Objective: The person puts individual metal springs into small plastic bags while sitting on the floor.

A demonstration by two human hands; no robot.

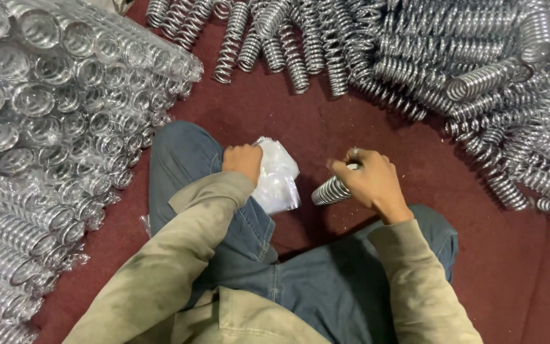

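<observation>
Hands: right (369, 181) grips spring (330, 191), left (243, 162) bag (276, 175); carpet (300, 127) bare ahead.

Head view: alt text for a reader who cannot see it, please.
Seated on a dark red floor, a person's right hand grips a metal spring and the left hand holds clear plastic bags. Bagged springs lie left, loose springs right.

Right hand (369, 181) grips a metal spring (330, 190); left hand (243, 160) clutches a clear plastic bag (278, 175).
</observation>
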